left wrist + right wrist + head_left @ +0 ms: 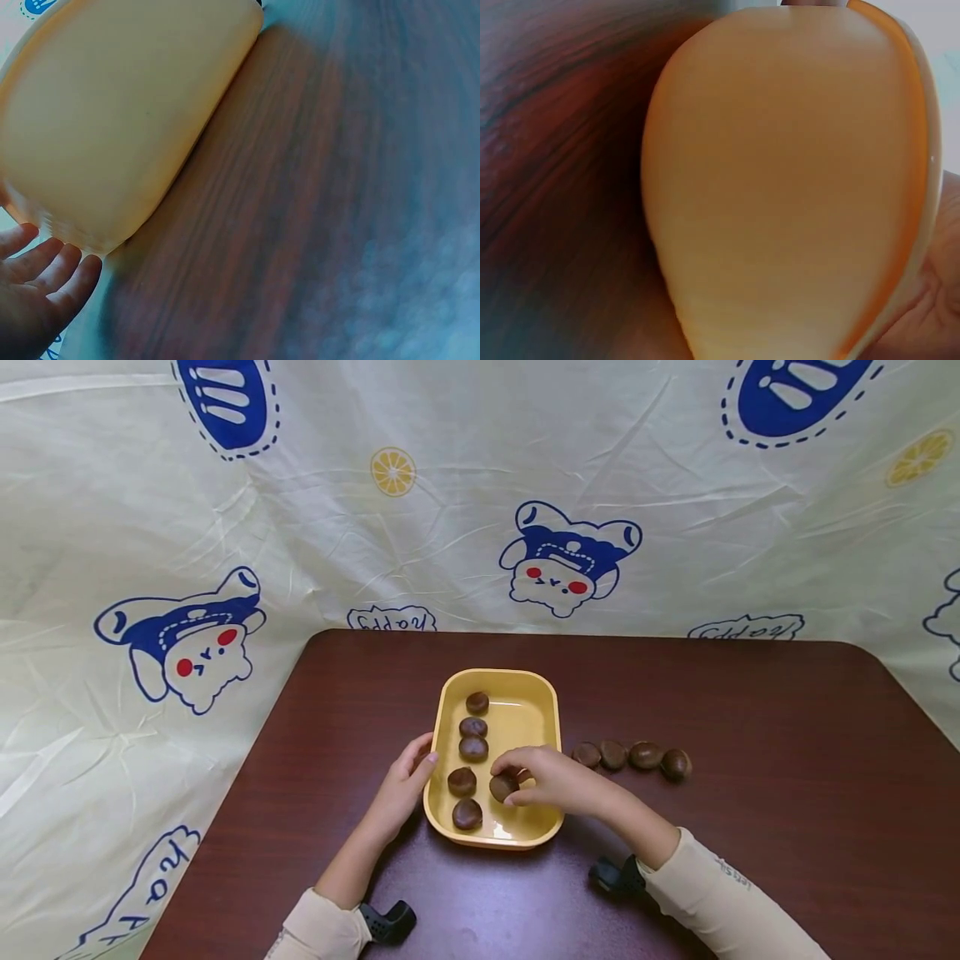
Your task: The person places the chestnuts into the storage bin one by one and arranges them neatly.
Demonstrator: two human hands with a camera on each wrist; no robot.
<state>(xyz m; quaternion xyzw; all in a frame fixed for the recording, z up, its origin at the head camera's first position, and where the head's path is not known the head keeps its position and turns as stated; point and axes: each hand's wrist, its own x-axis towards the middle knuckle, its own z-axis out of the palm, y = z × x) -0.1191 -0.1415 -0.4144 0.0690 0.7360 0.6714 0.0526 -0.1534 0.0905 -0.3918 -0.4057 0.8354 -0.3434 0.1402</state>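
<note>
A yellow tray (540,710) stands on the table, with several brown chestnuts (473,748) in a column along its left half. My right hand (551,781) reaches in over the tray's right rim and pinches a chestnut (504,787) between thumb and fingers, low beside that column. At the left rim, my left hand (401,789) rests against the tray, thumb tip at the edge. The left wrist view shows its fingers (64,266) loosely extended at the tray's outer wall (112,135). In the right wrist view the tray wall (780,172) hides the chestnuts.
A row of several chestnuts (645,756) lies on the brown table (787,827), right of the tray and just behind my right forearm. A printed white cloth (450,552) hangs beyond the table's far edge. Each wrist wears a black camera (390,923).
</note>
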